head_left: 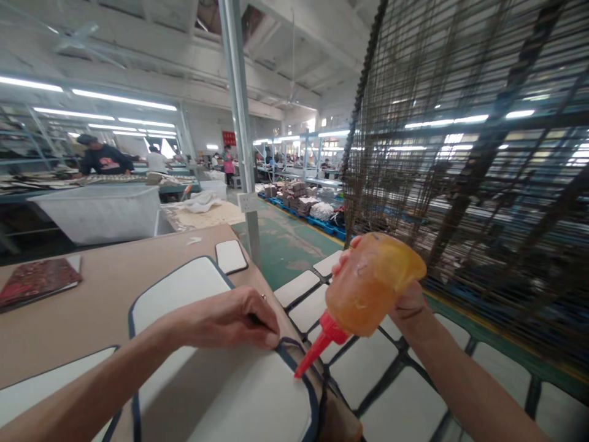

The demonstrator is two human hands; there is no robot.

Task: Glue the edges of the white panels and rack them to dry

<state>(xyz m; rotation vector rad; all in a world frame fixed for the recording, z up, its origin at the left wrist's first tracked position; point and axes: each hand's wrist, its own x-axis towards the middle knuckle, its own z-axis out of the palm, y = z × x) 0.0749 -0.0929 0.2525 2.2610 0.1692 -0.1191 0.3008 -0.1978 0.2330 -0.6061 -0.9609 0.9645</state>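
Note:
My right hand (pixel 409 301) is wrapped round a squeeze bottle (pixel 363 282) of amber liquid, tilted nozzle down. Its red tip (pixel 304 365) touches or hovers just over the right edge of a white panel (pixel 221 393) with dark blue edging. My left hand (pixel 239 319) is closed in a pinch at that panel's far right corner, on the dark edging strip (pixel 291 347), which stands slightly away from the panel there. Under and beyond my left forearm lies another white, dark-edged panel (pixel 184 282). Most of my right fingers are hidden behind the bottle.
The brown table (pixel 115 270) carries a small white panel (pixel 230 256) and a dark red booklet (pixel 41 279). Right of it, many dark-edged panels (pixel 372 368) lie on a lower surface beside a wire rack (pixel 460 153). Behind are a white bin (pixel 101 212), a metal post (pixel 239 110) and people.

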